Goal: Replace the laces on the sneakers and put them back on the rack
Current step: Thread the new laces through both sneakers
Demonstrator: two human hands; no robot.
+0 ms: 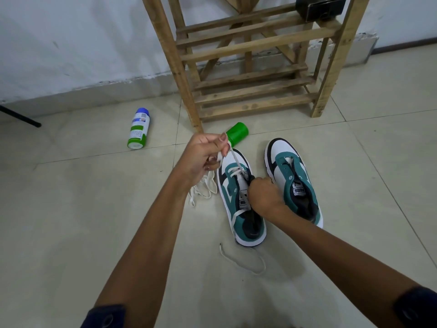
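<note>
A spray can (139, 128) with a blue top lies on its side on the tiled floor (71, 209), near the wall at far left. The left hand (203, 155) is raised above the toe of the left sneaker (238, 197), its fingers curled and pinching a white lace (236, 160) that runs taut down to the front eyelets of that sneaker. A loose bundle of white lace (205, 188) lies on the floor just beside the same sneaker, below the left hand. A green cap (237, 133) lies just beyond the hand. The right hand (264, 194) rests on the tongue area of the left sneaker with fingers curled; what it grips cannot be told. The right sneaker (293, 178), without laces, stands just beside the first on the floor. A wooden rack (248, 55) stands behind both against the wall.
</note>
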